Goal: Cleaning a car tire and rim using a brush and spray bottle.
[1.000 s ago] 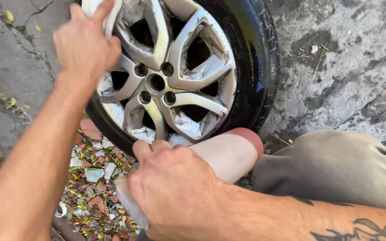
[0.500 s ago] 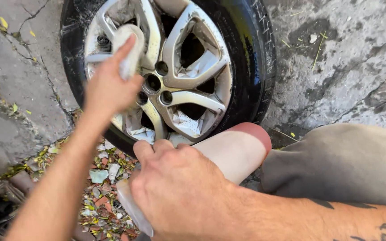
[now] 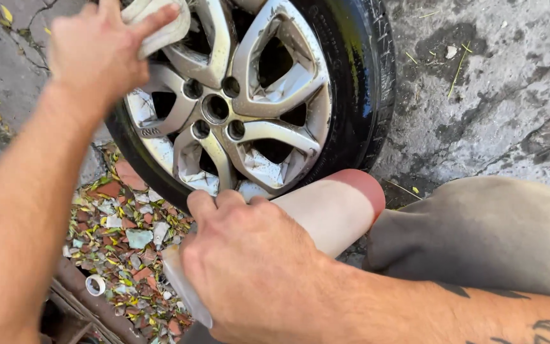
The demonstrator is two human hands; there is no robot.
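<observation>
A silver alloy wheel (image 3: 257, 130) with a wet black tyre (image 3: 365, 83) lies on cracked concrete. My left hand (image 3: 97, 54) presses a whitish cloth (image 3: 160, 27) against a spoke at the upper left of the rim, fingers wrapped over it. My right hand (image 3: 249, 271) is closed around a pale, translucent plastic object (image 3: 184, 294) just below the wheel's near edge; what kind of object it is stays hidden under the fingers. My bare knee (image 3: 335, 207) rests against the tyre's lower side.
Broken tile chips and dry leaves (image 3: 122, 236) litter the ground at lower left, with a small white ring (image 3: 95, 285) among them. Grey shorts (image 3: 479, 236) cover my leg at right. Stained concrete (image 3: 491, 95) stretches to the right of the tyre.
My left hand has slid the cloth from the middle spoke near the hub up to the rim's upper left. The right hand has kept its grip in the same place.
</observation>
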